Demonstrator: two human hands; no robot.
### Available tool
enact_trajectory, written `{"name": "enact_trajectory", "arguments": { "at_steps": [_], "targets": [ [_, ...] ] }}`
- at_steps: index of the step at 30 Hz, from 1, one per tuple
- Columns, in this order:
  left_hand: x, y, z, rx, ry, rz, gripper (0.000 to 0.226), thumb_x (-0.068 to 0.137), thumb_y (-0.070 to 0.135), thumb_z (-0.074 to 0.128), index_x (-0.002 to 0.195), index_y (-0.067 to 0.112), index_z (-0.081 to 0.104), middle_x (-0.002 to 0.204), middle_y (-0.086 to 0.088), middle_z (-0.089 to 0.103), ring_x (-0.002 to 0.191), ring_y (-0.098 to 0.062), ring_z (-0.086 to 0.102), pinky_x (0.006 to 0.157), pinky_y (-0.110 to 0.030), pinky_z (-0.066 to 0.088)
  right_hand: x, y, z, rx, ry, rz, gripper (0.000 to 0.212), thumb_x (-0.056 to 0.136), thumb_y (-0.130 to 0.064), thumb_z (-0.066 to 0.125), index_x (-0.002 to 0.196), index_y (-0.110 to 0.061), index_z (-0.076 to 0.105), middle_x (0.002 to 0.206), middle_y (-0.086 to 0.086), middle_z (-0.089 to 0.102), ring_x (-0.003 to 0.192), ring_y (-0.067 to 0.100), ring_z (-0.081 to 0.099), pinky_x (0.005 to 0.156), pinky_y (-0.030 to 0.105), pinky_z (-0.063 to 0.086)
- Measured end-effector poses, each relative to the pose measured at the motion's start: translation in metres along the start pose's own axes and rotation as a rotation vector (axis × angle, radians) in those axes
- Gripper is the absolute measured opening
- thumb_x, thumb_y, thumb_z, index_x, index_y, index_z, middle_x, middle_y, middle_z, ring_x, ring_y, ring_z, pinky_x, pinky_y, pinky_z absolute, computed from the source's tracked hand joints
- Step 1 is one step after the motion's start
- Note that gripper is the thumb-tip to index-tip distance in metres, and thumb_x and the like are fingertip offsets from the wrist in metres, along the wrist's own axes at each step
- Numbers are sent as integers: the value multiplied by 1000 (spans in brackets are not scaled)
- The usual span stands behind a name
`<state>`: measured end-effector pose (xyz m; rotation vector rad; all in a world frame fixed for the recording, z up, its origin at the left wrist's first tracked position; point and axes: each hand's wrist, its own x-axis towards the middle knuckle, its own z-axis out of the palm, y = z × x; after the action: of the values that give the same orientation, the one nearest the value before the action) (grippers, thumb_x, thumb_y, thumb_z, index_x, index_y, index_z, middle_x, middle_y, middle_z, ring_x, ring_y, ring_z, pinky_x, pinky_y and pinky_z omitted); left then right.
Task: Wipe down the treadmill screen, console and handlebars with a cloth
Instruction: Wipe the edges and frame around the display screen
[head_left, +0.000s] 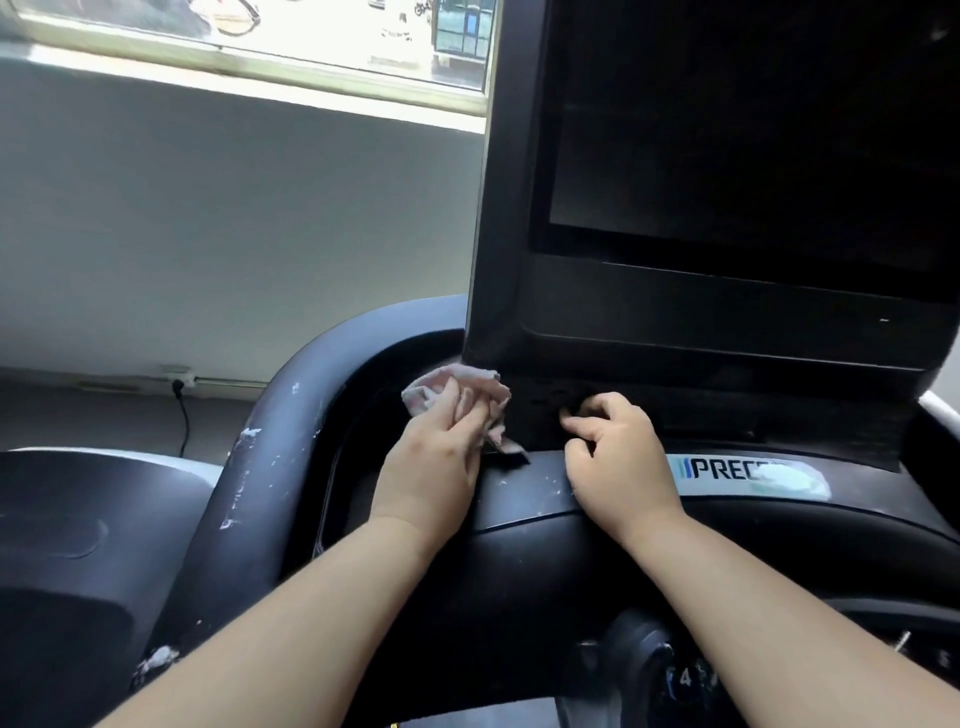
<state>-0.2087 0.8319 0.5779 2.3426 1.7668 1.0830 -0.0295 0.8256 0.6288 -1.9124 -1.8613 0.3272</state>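
**Left hand wiping at the foot of the screen, right hand curled beside it**

Left hand (434, 457) reaches forward with its fingers wrapped round a crumpled pinkish-white cloth (447, 382) and holds it against the console (519, 501) just where the lower left corner of the screen housing meets it. A loose tail of the cloth hangs below the fingers onto the console top. Right hand (615, 452) sits just beside it, fingers curled in, with the bent forefinger and thumb at the dark panel under the housing; nothing shows in its grasp.

Above both hands rises the screen (753, 130), dark and unlit, in a thick black frame. White specks dot the console between the wrists. To the right of the right hand runs a pale logo strip (722, 470) reading "PREC", its far letters covered by a whitish smear (792, 480).

On the left, the dark handlebar (260, 467) curves up and round toward the housing, marked with white flecks and scuffs. A numbered control (685, 678) shows low down between the forearms. Farther left lies part of another dark machine (78, 519). Behind is a grey wall (234, 234) with a bright window (260, 36) above and a black cable (183, 415) plugged in near the floor.
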Motion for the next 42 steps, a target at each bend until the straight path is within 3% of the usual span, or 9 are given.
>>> {"name": "enact_trajectory", "arguments": {
  "at_steps": [7, 10, 14, 20, 26, 29, 33, 36, 42],
  "targets": [
    [-14, -12, -25, -59, -393, -182, 35, 80, 45, 42, 97, 36, 71, 110, 19, 63, 104, -12, 60, 84, -33, 51, -7, -3, -8, -33, -61, -62, 41, 88, -6, 50, 125, -16, 64, 125, -8, 52, 119, 9, 39, 94, 6, 18],
    [4, -5, -39, -338, -155, -410, 21, 85, 25, 61, 101, 34, 72, 113, 17, 62, 105, -10, 60, 88, -31, 48, -2, -13, -15, -19, 111, -149, 40, 83, -2, 57, 119, -15, 68, 119, -3, 59, 113, 15, 47, 91, -2, 16],
    [55, 23, -39, -690, 84, -314, 39, 99, 23, 50, 136, 34, 52, 135, 40, 36, 127, 20, 31, 101, -2, 23, 23, -29, -25, 29, 230, -179, 32, 80, -7, 64, 110, -15, 71, 106, 1, 60, 99, 18, 56, 89, 11, 35],
    [39, 28, -10, -350, -85, -373, 54, 99, 21, 41, 150, 29, 24, 150, 2, 33, 122, -24, 44, 92, -34, 39, 49, -44, -40, 50, 181, -155, 15, 79, -17, 73, 93, -16, 68, 86, -2, 56, 78, 14, 55, 77, 24, 44],
    [13, -1, -6, -277, -181, -330, 18, 98, 27, 37, 95, 16, 51, 102, -4, 57, 99, -28, 51, 83, -37, 40, 58, -60, -41, -75, 77, -6, 26, 79, -27, 75, 80, -16, 51, 89, -2, 45, 75, 18, 49, 66, 28, 36],
    [34, 2, -15, -418, -167, -332, 18, 96, 16, 37, 101, 10, 53, 96, -3, 55, 98, -27, 50, 85, -34, 37, 54, -64, -36, -106, 101, -6, 30, 79, -25, 75, 81, -17, 47, 91, -3, 42, 76, 18, 47, 65, 27, 34],
    [102, 17, -37, -960, -142, -583, 45, 93, 9, 35, 137, 8, 45, 131, -19, 55, 115, -35, 54, 75, -25, 48, 47, -65, -25, -248, 129, -55, 26, 83, -17, 67, 95, -15, 44, 102, 0, 36, 90, 23, 46, 69, 28, 34],
    [137, 7, -42, -1096, -185, -509, 73, 76, 0, 39, 143, 29, 39, 125, 4, 59, 110, -19, 58, 77, -19, 46, 47, -62, -20, -310, 126, -73, 29, 84, -14, 64, 105, -12, 44, 110, 5, 37, 92, 25, 46, 70, 27, 32],
    [112, -45, -26, -559, -428, -342, 29, 79, -3, 37, 79, 19, 55, 77, 2, 62, 78, -22, 59, 73, -30, 47, 48, -62, -19, -307, 129, -89, 28, 84, -16, 66, 100, -11, 44, 105, 4, 35, 86, 23, 44, 72, 28, 37]
  ]
}}
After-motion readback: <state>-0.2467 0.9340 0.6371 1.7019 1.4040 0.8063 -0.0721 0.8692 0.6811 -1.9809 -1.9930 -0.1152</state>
